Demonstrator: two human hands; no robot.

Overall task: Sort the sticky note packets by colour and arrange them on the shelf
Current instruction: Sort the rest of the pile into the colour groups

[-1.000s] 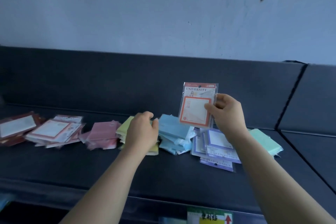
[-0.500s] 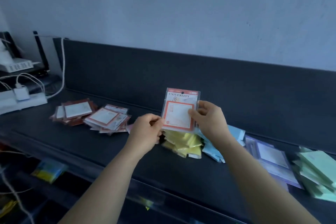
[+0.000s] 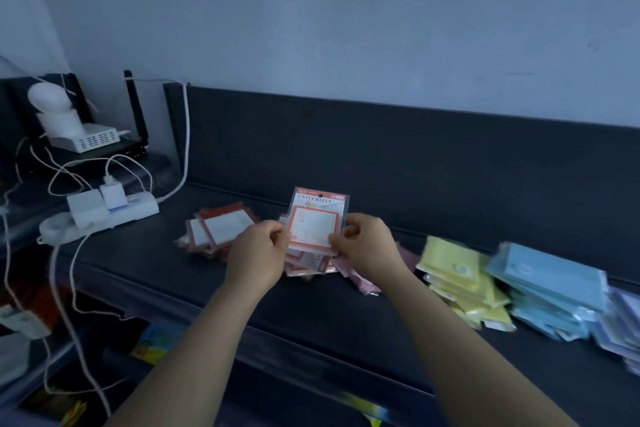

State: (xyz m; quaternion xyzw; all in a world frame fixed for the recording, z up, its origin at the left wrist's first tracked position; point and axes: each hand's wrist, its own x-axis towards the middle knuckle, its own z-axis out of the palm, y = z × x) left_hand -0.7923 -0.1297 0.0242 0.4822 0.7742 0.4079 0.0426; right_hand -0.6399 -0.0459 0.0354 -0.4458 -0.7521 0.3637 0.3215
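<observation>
Pinching orange-framed packet (image 3: 316, 220) marked "UNIVERSITY": left hand (image 3: 258, 255) + right hand (image 3: 367, 246), over dark shelf (image 3: 346, 305).

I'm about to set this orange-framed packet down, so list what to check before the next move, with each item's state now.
1. Grip on the orange-framed packet: left hand and right hand pinch its lower sides. Ok.
2. Colour readable: its front faces the camera. Ok.
3. Matching pile: the pile under the hands is mostly hidden. Cannot tell.
4. Dark red pile lies to the left, not under the packet. Ok.
5. Yellow pile and blue pile lie apart on the right. Ok.
6. Power strip sits far left, away from the piles. Ok.
</observation>
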